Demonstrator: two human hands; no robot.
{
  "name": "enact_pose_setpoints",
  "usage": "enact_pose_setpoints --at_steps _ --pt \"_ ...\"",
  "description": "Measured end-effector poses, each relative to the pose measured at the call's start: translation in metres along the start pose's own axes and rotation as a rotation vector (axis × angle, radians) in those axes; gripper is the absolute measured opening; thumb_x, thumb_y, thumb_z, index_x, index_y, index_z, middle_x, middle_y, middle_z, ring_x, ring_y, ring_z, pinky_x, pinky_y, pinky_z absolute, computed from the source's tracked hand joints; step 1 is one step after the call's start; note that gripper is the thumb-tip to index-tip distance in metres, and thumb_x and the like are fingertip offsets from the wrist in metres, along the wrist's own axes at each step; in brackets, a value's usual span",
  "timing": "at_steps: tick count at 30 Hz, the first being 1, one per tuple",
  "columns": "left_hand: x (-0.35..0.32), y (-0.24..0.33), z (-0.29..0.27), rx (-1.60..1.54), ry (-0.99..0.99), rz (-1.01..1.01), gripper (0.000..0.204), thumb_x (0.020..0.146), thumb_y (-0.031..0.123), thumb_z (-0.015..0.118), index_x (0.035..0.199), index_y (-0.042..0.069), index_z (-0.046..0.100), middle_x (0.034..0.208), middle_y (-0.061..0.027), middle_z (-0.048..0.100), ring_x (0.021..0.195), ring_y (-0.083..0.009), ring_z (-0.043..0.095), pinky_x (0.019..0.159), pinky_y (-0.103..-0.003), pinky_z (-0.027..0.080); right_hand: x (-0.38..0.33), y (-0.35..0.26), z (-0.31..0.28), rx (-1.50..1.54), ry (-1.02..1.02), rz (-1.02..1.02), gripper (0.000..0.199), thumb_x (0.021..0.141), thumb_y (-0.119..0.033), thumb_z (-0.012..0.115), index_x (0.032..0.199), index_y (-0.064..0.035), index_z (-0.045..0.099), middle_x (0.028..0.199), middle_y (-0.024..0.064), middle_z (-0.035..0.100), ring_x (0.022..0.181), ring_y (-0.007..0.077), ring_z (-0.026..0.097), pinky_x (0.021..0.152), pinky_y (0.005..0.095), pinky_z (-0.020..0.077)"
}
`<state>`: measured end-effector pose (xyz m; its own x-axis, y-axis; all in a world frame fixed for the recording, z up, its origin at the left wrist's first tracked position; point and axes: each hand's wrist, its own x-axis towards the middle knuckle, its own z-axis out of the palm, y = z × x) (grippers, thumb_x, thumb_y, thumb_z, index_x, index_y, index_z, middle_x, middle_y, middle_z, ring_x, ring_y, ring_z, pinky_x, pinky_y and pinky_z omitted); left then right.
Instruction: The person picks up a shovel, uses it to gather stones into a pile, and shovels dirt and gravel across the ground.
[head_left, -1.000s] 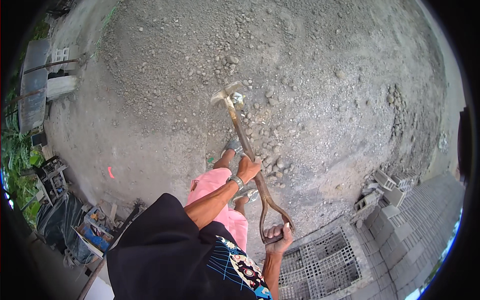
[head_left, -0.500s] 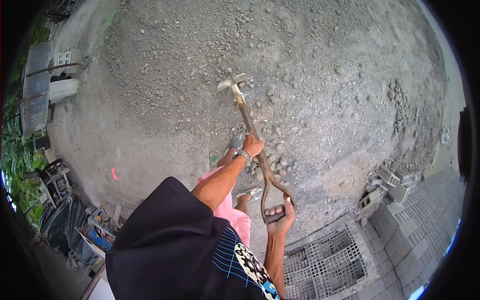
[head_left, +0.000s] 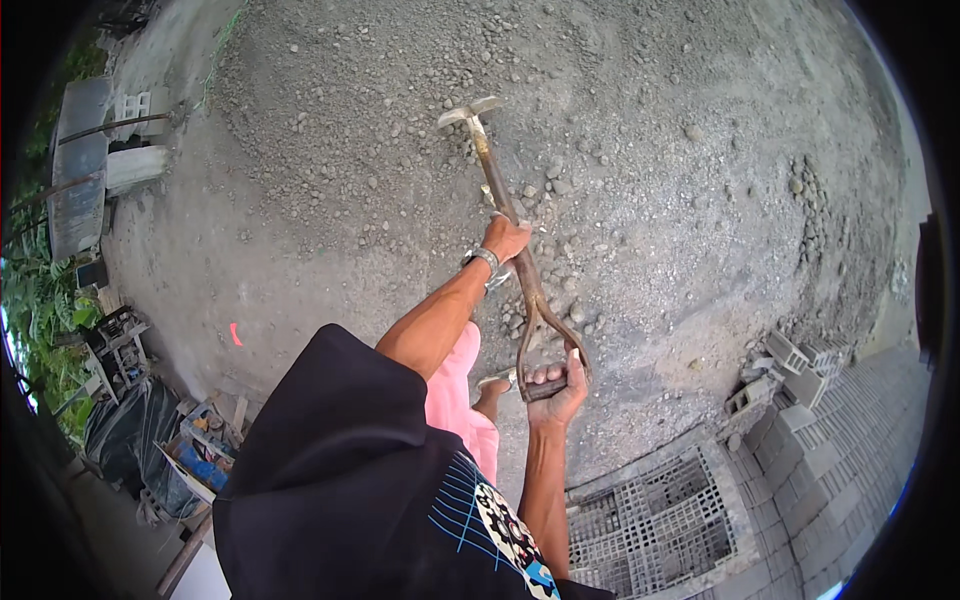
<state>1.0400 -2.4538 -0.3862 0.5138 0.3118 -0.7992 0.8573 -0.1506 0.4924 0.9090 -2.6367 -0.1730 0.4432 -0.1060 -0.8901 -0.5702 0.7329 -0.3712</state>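
Fingers [head_left: 541, 376] of right hand [head_left: 560, 398] and left hand [head_left: 507, 238] grip the shovel [head_left: 529, 281], the left ones mostly hidden.

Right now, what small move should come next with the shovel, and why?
Probably ease the shovel blade into the loose gravel around it: in view the blade lies against that gravel, the right hand is closed on the handle grip, and the left hand holds the shaft, so both can guide it. Whether the blade already touches ground is unclear.
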Motion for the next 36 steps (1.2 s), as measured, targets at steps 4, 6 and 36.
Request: enact_pose_setpoints --at_steps 4,6,36 --pt "-0.022 0.023 0.01 -0.12 -0.217 -0.095 0.052 0.081 0.029 0.065 0.101 -0.017 0.052 0.087 -0.0244 0.066 0.073 -0.0316 0.07 0.045 -0.042 0.057 -0.006 -0.015 0.008 0.043 0.099 -0.007 0.02 0.093 -0.03 0.062 0.091 -0.0101 0.063 0.054 0.0012 0.049 0.047 0.0188 0.05 0.05 0.0365 0.0438" --pt "-0.055 -0.002 0.041 -0.1 -0.027 -0.033 0.042 0.084 0.03 0.06 0.079 -0.011 0.059 0.072 -0.0172 0.063 0.06 -0.0278 0.066 0.044 -0.041 0.054 -0.036 -0.03 -0.018 -0.032 0.083 -0.011 0.026 0.092 -0.031 0.062 0.109 -0.0122 0.062 0.054 -0.002 0.047 0.046 0.0157 0.048 0.049 0.035 0.0433" --pt "-0.208 -0.072 0.116 -0.094 -0.252 -0.159 0.046 0.08 0.035 0.065 0.084 -0.01 0.057 0.075 -0.0228 0.065 0.063 -0.0318 0.067 0.052 -0.041 0.052 -0.16 -0.053 -0.127 -0.154 0.181 -0.235 0.037 0.09 -0.02 0.06 0.121 0.001 0.057 0.054 0.0024 0.047 0.043 0.017 0.049 0.046 0.0349 0.0459"
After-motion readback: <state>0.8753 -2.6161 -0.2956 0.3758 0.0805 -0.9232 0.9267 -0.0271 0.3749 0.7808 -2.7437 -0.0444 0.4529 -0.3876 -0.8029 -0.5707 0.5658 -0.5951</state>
